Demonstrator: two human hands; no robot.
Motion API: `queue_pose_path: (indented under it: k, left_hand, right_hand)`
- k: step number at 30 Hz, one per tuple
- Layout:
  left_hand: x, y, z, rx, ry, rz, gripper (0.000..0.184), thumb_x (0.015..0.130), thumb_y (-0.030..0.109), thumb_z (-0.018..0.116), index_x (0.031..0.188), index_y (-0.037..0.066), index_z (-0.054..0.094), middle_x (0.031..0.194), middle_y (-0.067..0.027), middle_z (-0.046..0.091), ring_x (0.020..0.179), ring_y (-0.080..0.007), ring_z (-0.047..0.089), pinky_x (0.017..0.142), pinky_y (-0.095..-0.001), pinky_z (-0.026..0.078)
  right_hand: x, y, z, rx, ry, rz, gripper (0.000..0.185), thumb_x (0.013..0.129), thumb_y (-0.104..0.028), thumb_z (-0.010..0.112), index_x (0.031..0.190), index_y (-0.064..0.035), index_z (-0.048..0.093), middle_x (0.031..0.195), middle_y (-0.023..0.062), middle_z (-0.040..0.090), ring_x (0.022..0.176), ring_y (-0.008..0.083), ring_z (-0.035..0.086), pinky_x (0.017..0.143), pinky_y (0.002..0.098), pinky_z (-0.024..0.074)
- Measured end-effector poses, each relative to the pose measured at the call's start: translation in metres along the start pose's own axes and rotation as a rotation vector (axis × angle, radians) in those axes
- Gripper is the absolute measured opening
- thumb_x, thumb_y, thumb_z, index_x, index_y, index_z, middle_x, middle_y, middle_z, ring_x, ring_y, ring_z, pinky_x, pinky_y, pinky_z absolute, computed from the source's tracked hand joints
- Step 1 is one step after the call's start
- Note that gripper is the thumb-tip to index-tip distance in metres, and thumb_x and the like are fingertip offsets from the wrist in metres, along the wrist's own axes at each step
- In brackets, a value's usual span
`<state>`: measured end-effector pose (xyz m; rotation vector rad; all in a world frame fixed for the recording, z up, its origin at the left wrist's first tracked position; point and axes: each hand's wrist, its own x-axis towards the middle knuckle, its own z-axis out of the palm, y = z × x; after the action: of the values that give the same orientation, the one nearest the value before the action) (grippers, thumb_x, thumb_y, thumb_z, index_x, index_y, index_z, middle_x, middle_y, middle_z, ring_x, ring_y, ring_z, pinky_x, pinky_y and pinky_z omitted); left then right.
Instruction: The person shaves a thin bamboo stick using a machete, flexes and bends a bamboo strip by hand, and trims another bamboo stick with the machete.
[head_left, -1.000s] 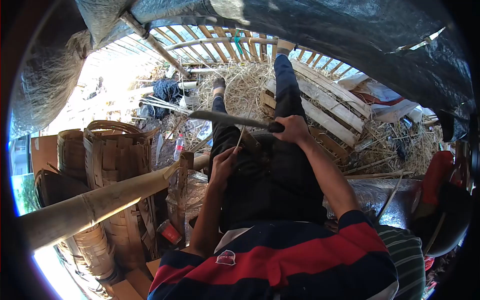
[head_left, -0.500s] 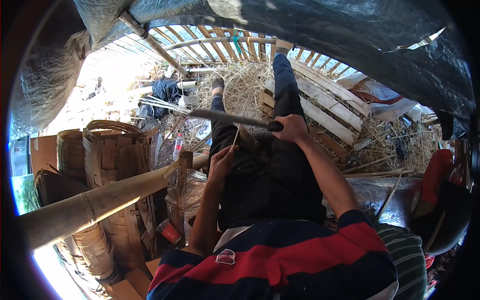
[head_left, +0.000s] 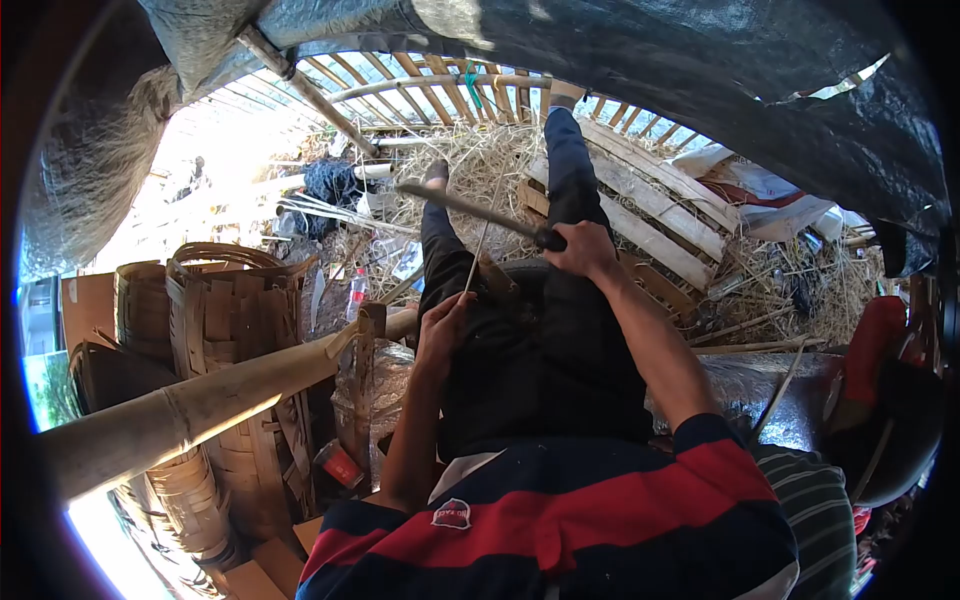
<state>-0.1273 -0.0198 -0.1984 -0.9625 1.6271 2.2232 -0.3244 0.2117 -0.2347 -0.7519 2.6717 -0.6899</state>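
My right hand (head_left: 584,248) is closed around the dark handle of a machete (head_left: 470,208), above my right thigh. Its long blade points to the left and slopes up toward the tip. In my left hand (head_left: 442,328), low over my left thigh, I pinch a thin bamboo strip (head_left: 474,268). The strip rises from my fingers and crosses the blade. Whether blade and strip touch, I cannot tell. Between my legs, a short brown piece of wood or bamboo (head_left: 497,277) shows partly.
A thick bamboo pole (head_left: 190,408) juts in from the left, beside woven bamboo baskets (head_left: 235,340). Straw (head_left: 470,155) and a wooden pallet (head_left: 650,205) lie ahead, before a slatted fence (head_left: 430,88). Dark plastic sheeting (head_left: 680,60) hangs overhead. A red cup (head_left: 340,463) sits at left.
The machete's tip has swung upward and a little to the right, so the blade slopes more steeply. My right hand has risen slightly; my left hand stays nearly in place.
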Motion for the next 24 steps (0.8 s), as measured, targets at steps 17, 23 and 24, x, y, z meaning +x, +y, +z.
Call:
queue_pose_path:
  k: [17,23,24]
  left_hand:
    - [-0.003,0.057,-0.031,-0.087,0.276,0.173,0.02,0.098,0.023,0.059,0.103,0.005,0.066,0.064,0.0079,0.046,0.049,-0.0003,0.037,0.043,-0.0175,0.027]
    - [-0.003,0.146,-0.034,0.006,0.494,0.402,0.019,0.095,0.023,0.064,0.1,0.005,0.068,0.074,0.0032,0.057,0.058,-0.0044,0.048,0.053,-0.0208,0.038]
    - [-0.003,0.158,-0.038,0.056,0.508,0.45,0.02,0.095,0.024,0.064,0.102,0.006,0.068,0.079,0.0023,0.058,0.061,-0.0055,0.049,0.057,-0.0203,0.04]
  right_hand:
    - [0.029,0.01,0.01,0.014,0.091,0.44,0.045,0.077,-0.041,0.069,0.103,-0.0047,0.07,0.096,0.021,0.071,0.09,0.0354,0.069,0.079,0.0458,0.0559]
    - [0.022,-0.011,0.025,-0.213,0.04,0.142,0.033,0.077,-0.034,0.071,0.096,-0.0061,0.069,0.078,0.0149,0.069,0.076,0.0326,0.07,0.067,0.0453,0.0573]
    - [0.025,-0.008,0.038,-0.282,0.021,0.062,0.027,0.077,-0.029,0.069,0.091,-0.0057,0.069,0.074,0.0135,0.069,0.071,0.032,0.069,0.064,0.0446,0.0571]
